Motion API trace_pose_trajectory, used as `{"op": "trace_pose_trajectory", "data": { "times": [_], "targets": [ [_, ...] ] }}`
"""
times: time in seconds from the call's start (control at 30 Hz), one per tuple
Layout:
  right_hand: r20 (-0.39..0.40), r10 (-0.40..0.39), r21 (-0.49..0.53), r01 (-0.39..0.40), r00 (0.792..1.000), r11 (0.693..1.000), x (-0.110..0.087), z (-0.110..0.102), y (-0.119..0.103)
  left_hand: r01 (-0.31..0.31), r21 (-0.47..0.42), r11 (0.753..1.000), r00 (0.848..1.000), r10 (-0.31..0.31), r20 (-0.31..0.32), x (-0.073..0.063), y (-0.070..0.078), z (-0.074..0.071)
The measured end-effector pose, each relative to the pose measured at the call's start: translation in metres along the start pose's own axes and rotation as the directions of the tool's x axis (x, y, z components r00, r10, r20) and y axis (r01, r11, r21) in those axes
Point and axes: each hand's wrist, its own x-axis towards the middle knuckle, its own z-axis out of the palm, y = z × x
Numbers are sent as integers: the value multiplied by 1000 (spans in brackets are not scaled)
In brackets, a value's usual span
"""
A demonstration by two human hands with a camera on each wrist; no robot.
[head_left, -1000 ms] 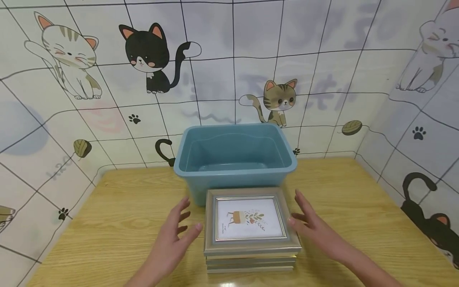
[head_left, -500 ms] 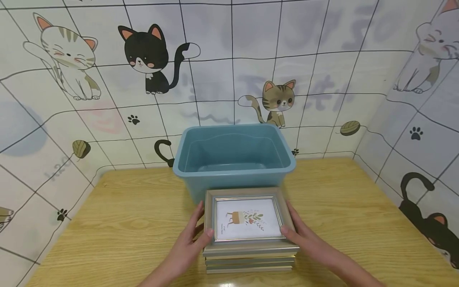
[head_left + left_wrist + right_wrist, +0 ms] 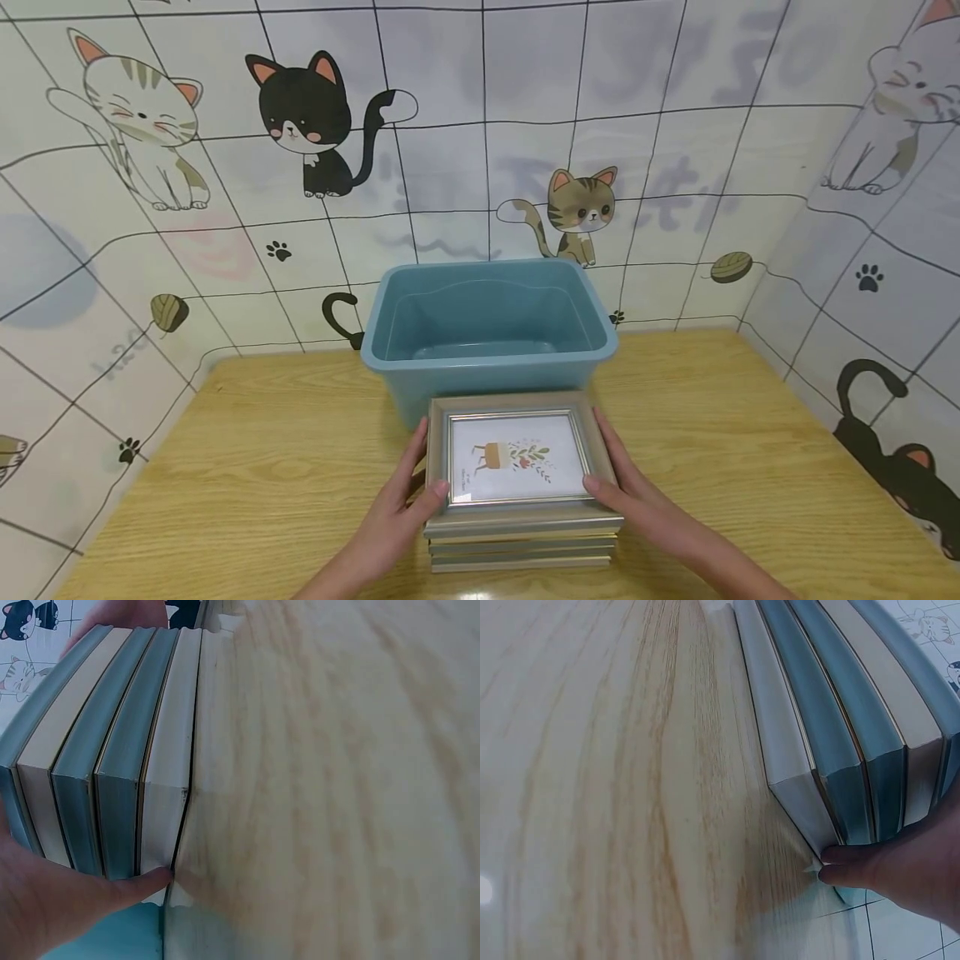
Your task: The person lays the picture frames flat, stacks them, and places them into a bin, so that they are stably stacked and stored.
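A stack of several picture frames lies on the wooden table, edges roughly lined up. The top picture frame shows a print of a potted plant. My left hand holds the stack's left side, thumb over the top frame's edge. On the right side, my right hand grips it likewise. In the left wrist view a finger reaches down the blue-grey and white frame edges to the bottom one. Fingers reach the bottom frame in the right wrist view too. The stack appears to rest on the table.
Directly behind the stack stands a blue plastic bin, its inside bare. The wooden table stretches out on both sides. Walls with cat drawings close off the back and sides.
Both hands have come inward from beside the stack and taken hold of its two sides. The stack and the bin have not visibly moved.
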Motion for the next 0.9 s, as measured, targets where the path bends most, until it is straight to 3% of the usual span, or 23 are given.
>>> {"op": "trace_pose_trajectory", "data": {
  "times": [0.9],
  "targets": [
    [-87,-51,65,57,995,996,1,12,11,-31,-44,999,1000,30,-9,-1,-3,4]
  ]
}}
